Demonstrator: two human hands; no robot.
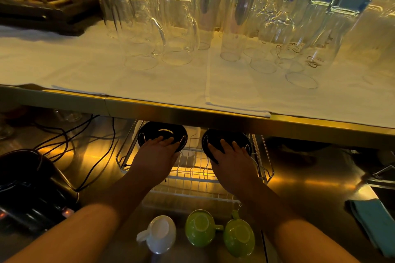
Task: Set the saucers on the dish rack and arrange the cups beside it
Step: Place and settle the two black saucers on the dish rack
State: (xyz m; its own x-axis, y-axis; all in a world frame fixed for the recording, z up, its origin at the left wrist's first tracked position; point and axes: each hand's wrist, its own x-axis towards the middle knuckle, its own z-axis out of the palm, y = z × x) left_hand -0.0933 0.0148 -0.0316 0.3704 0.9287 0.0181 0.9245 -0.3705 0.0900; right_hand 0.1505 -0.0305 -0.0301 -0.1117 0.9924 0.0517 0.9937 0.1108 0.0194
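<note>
A white wire dish rack (192, 177) stands on the steel counter under a shelf. My left hand (156, 156) grips a black saucer (160, 131) at the rack's far left. On the rack's far right, my right hand (230, 160) holds a second black saucer (222, 136). Both saucers are tilted over the wires; whether they rest in the slots I cannot tell. In front of the rack three cups stand upside down in a row: a white cup (159, 234), a green cup (201, 227) and another green cup (239, 238).
A steel shelf edge (192, 111) hangs just above the rack, carrying white cloths and several upturned glasses (235, 23). A black appliance (32, 190) with cables (89, 149) sits at the left. A teal cloth (372, 220) lies at the right.
</note>
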